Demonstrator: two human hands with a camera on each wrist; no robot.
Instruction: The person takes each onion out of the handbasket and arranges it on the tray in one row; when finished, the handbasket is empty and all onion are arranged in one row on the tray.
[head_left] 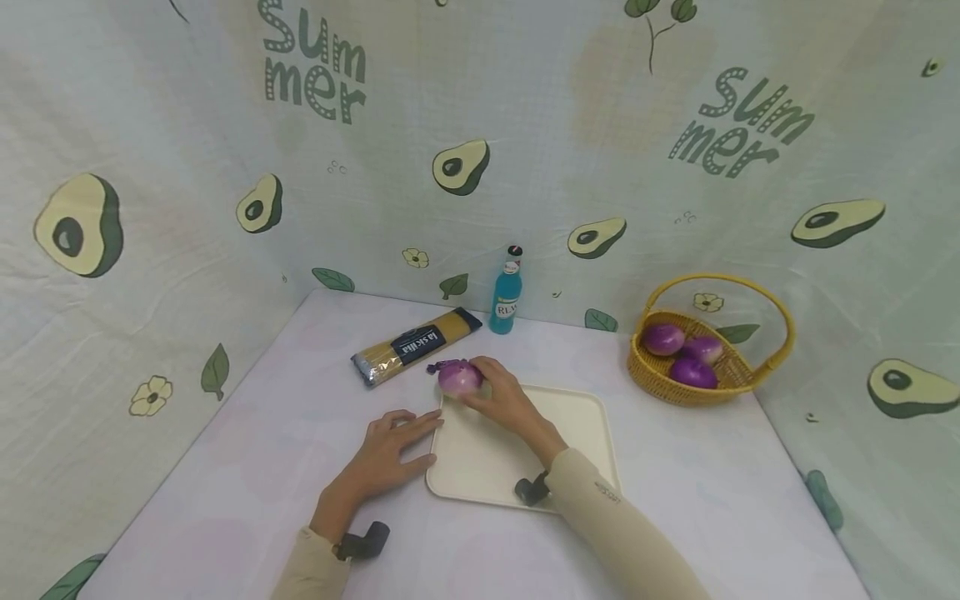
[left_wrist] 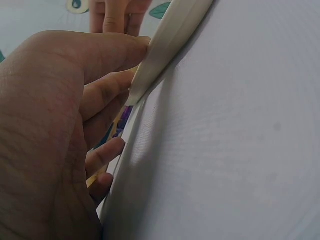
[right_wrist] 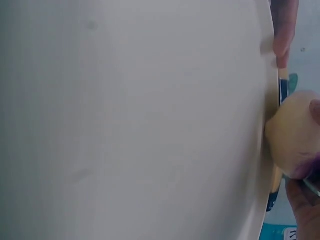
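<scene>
My right hand (head_left: 506,400) holds a purple onion (head_left: 459,379) over the far left corner of the cream tray (head_left: 517,442), with thumb and fingers on either side of it. In the right wrist view the onion's pale, slightly pointed end (right_wrist: 290,132) shows right at the tray's rim. A dark purple bit sticks out on its left in the head view. At the tray's left edge, my left hand (head_left: 393,450) touches the rim with its fingers spread and thumb apart. The left wrist view shows that thumb (left_wrist: 117,52) straight against the rim.
Behind the tray lies a pack of spaghetti (head_left: 416,346), with a blue bottle (head_left: 506,296) upright beside it. To the right stands a handled wicker basket (head_left: 660,386) with several purple onions (head_left: 693,372). Printed cloth walls (head_left: 525,108) bound the white table (head_left: 300,450).
</scene>
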